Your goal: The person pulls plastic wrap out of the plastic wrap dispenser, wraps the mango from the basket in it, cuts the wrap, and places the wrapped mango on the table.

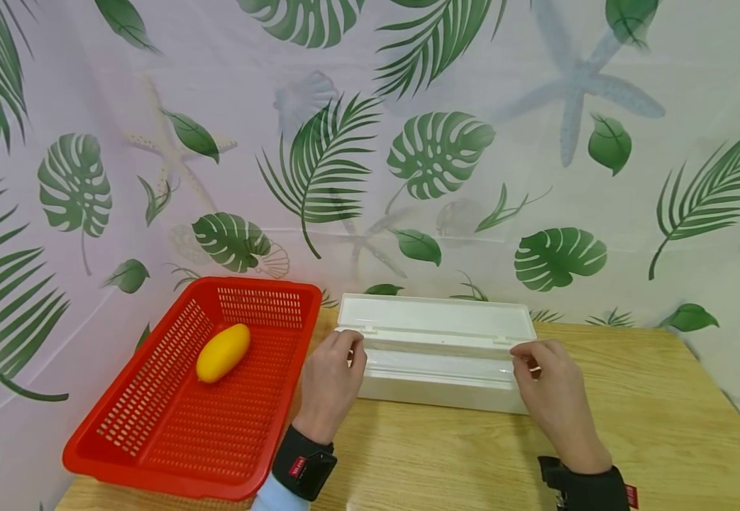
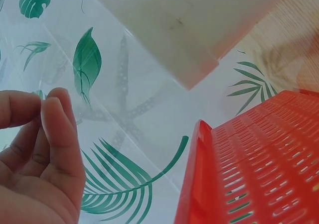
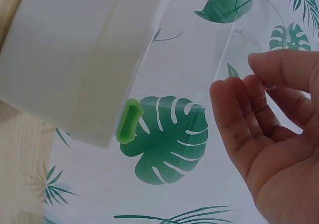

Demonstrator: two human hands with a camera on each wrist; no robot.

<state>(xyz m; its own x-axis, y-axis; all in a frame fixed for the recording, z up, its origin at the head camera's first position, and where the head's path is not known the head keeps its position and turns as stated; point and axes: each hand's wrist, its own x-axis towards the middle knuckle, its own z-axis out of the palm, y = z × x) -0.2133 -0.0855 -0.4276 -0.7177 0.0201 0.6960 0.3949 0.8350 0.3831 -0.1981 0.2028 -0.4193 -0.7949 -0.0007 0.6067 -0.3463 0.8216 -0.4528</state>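
Note:
A white cling film dispenser (image 1: 440,397) lies on the table with its lid (image 1: 433,316) tipped back. Clear cling film (image 1: 440,365) shows along its opening. At the dispenser's left end, my left hand (image 1: 333,380) pinches the film's edge between thumb and fingertips. My right hand (image 1: 555,397) pinches it likewise at the right end, where a crumpled wisp of film (image 3: 269,88) shows by the fingers. Both hands stand near the ends of the box. A small green plastic piece (image 3: 130,121) sits on the dispenser's end in the right wrist view.
To the left stands a red perforated plastic basket (image 1: 152,477), with a yellow oval fruit (image 1: 223,353) inside. Behind everything hangs a leaf-printed cloth (image 1: 370,177). The wooden table (image 1: 446,461) extends in front and to the right.

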